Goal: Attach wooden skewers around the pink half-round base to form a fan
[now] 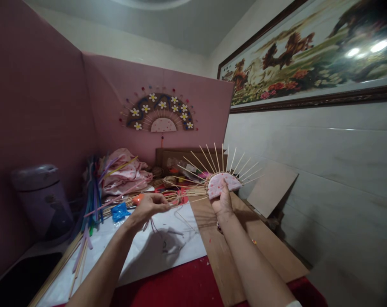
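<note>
My right hand (223, 202) grips a half-round base covered in pink spotted fabric (216, 184), with the thumb across its front. Thin wooden sticks fan out from its curved edge, and a twine-like band runs along that edge. To the left, my left hand (153, 207) is closed in a pinch on a thin cord (177, 206). The cord stretches towards the fan, and loose strands hang below the fingers. Exactly where it meets the fan is too fine to make out.
A fan with white flowers (162, 105) hangs on the pink partition. Crumpled pink fabric (125, 170), coloured pipe cleaners (93, 187), a blue packet (119, 212) and a purple container (41, 204) stand left. Brown board (264, 247) and white sheet (180, 251) cover the red cloth.
</note>
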The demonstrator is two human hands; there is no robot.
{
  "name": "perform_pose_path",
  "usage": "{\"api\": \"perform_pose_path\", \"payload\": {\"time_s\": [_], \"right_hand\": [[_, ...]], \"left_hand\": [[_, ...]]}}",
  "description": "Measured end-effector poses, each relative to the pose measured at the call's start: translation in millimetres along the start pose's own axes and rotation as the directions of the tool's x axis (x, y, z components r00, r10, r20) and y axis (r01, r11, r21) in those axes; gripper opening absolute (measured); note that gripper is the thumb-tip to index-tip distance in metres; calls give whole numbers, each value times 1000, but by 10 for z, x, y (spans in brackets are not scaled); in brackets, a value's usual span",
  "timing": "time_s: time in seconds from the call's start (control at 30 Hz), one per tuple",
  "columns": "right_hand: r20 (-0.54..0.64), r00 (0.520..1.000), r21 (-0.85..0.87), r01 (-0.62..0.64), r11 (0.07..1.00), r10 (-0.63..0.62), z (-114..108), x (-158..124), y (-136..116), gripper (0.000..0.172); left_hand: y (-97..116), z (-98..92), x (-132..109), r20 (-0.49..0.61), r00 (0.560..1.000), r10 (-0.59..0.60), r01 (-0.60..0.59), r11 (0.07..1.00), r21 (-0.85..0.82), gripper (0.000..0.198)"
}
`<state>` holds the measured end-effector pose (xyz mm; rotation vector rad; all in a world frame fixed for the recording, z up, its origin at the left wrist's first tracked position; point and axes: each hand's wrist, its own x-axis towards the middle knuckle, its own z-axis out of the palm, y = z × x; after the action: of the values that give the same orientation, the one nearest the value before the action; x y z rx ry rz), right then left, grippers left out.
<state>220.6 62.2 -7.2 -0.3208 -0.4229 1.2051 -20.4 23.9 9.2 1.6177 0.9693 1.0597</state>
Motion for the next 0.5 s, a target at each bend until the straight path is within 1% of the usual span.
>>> {"api": "perform_pose_path", "payload": {"time_s": [0.07,0.1,0.17,0.23,0.3,0.37,0.4,0.43,0.5], "right_hand": [[-50,999,-7,16,1000,-16,-4,15,-1,25],[-67,997,-12,25,1000,-26,-8,24,-4,26],[-91,994,-12,54,998,-55,-20,43,-18,27],[-121,989,6,86,996,-85,-39,64,-41,26],[-149,984,27,103,994,-98,-63,88,-70,24],[-184,976,33,122,992,-114,-91,113,-97,22],[-193,973,28,130,991,-122,-105,125,-108,21],[-201,971,23,139,990,-132,-118,137,-116,22],[-211,965,18,160,987,-153,-138,157,-125,22]], "left_hand": [[8,53,-20,147,988,-51,48,998,27,15],[4,74,-23,192,979,-69,60,997,51,14],[-17,87,-15,219,972,-90,58,987,149,11],[-38,49,4,188,976,-106,41,947,319,7],[-31,-32,18,71,994,-88,36,844,536,6],[11,-137,10,-107,994,-31,100,666,739,7],[38,-194,-3,-202,979,1,166,566,808,10],[61,-251,-21,-291,956,35,240,478,845,15],[79,-364,-68,-435,898,74,387,339,857,26]]}}
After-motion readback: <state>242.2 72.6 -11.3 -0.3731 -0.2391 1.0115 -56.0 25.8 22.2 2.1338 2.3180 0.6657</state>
